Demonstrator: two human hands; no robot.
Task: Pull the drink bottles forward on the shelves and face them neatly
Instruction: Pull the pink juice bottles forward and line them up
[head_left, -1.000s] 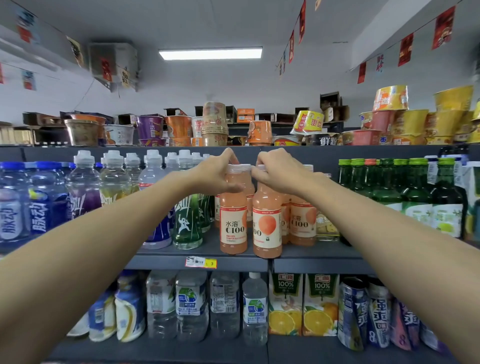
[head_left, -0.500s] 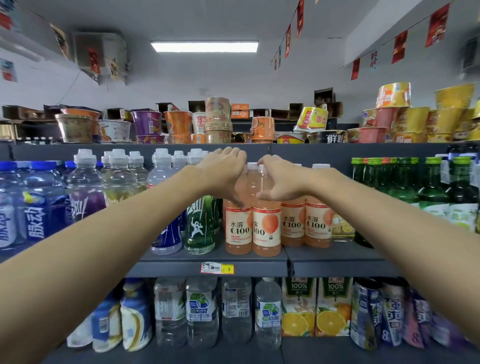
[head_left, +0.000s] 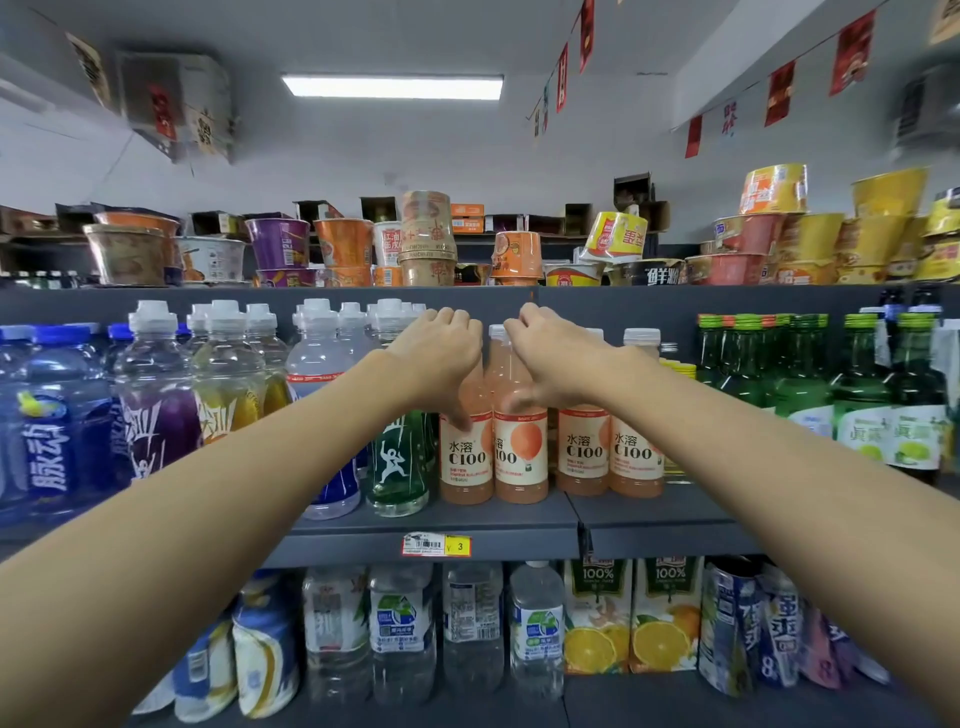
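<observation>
Several pink-orange C100 drink bottles stand on the middle shelf (head_left: 467, 525). My left hand (head_left: 441, 353) grips the upper part of the left front C100 bottle (head_left: 466, 457), thumb down on its shoulder. My right hand (head_left: 550, 364) grips the neck and shoulder of the C100 bottle beside it (head_left: 521, 460), whose label is turned partly sideways. Two more C100 bottles (head_left: 584, 452) (head_left: 636, 457) stand to the right, labels facing out. Both held bottles rest on the shelf near its front edge.
Clear and blue sports-drink bottles (head_left: 156, 395) fill the shelf's left; green glass bottles (head_left: 857, 395) fill the right. Instant-noodle cups (head_left: 426, 234) sit on the top shelf. Water bottles (head_left: 472, 623) and orange juice cartons (head_left: 628, 618) stand below. A price tag (head_left: 436, 545) marks the shelf edge.
Both hands have slid from the bottle caps down over the necks and shoulders. The two front bottles sit a little further back from the edge, and the camera view has shifted left.
</observation>
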